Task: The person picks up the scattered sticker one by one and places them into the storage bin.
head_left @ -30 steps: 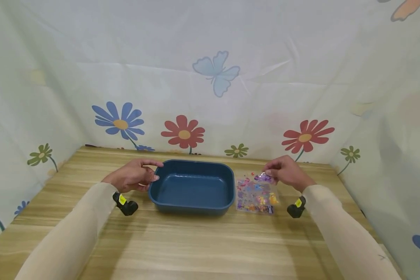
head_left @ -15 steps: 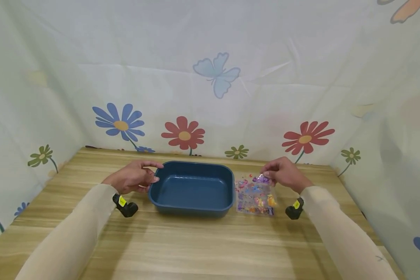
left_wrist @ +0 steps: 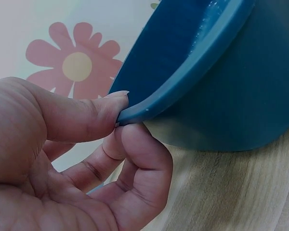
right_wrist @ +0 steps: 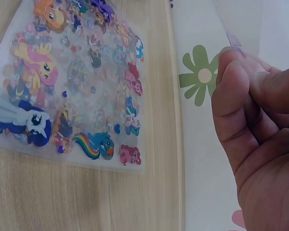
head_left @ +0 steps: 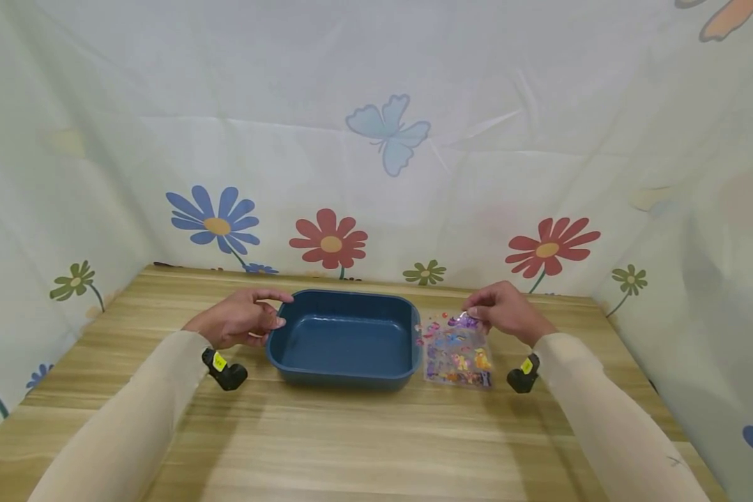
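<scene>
My left hand (head_left: 237, 318) pinches the left rim of a dark blue rectangular tub (head_left: 345, 345). In the left wrist view, thumb and curled fingers meet on that rim (left_wrist: 156, 103). To the right of the tub, my right hand (head_left: 508, 312) pinches a clear sticker sheet (head_left: 463, 320) by its edge. Only a thin purple-tinted strip of this sheet (right_wrist: 235, 42) shows in the right wrist view. Below it lies a stack of clear sticker sheets (right_wrist: 77, 82) printed with colourful ponies. In the head view, the held sheet overlaps the stack, so its outline is hard to tell.
A wood-grain table (head_left: 326, 446) carries the tub and the sheets. Behind it hangs a pale curtain (head_left: 276, 160) with printed flowers and a butterfly. Each wrist wears a small black camera (head_left: 229, 373).
My right hand has shifted slightly left with the sticker sheet, whose prints now reach the tub's right rim in the head view. The left hand and tub have stayed put.
</scene>
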### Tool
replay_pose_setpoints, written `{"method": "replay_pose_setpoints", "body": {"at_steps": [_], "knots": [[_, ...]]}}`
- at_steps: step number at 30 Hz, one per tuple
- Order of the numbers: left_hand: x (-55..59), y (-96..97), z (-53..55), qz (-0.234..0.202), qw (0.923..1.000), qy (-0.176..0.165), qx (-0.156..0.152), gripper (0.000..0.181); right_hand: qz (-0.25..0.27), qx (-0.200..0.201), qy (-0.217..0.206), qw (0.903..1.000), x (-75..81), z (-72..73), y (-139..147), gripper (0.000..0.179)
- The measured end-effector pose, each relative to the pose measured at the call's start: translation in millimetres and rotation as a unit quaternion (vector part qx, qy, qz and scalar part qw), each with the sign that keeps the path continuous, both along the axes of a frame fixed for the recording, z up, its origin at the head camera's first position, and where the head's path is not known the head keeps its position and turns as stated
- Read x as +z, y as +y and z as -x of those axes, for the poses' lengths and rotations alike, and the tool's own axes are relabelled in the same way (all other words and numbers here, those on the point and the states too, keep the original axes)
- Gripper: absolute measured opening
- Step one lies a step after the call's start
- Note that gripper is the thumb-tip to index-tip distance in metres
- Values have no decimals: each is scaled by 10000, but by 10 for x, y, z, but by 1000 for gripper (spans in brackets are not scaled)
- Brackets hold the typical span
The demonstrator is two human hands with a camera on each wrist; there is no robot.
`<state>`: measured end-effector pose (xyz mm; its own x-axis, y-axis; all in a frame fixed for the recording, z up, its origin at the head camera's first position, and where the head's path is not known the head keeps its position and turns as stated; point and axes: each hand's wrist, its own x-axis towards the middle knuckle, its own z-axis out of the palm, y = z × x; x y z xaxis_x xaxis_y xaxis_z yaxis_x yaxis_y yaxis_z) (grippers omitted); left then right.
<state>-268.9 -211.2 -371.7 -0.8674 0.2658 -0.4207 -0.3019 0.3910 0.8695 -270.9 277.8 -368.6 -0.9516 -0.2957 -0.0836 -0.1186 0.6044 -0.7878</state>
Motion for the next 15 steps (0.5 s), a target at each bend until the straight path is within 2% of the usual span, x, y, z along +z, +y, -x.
{"method": "replay_pose_setpoints", "body": {"at_steps": [15], "knots": [[-8, 5, 18, 37, 10000, -35, 85, 62, 59, 7, 6, 10000, -6, 22, -51, 24]]}}
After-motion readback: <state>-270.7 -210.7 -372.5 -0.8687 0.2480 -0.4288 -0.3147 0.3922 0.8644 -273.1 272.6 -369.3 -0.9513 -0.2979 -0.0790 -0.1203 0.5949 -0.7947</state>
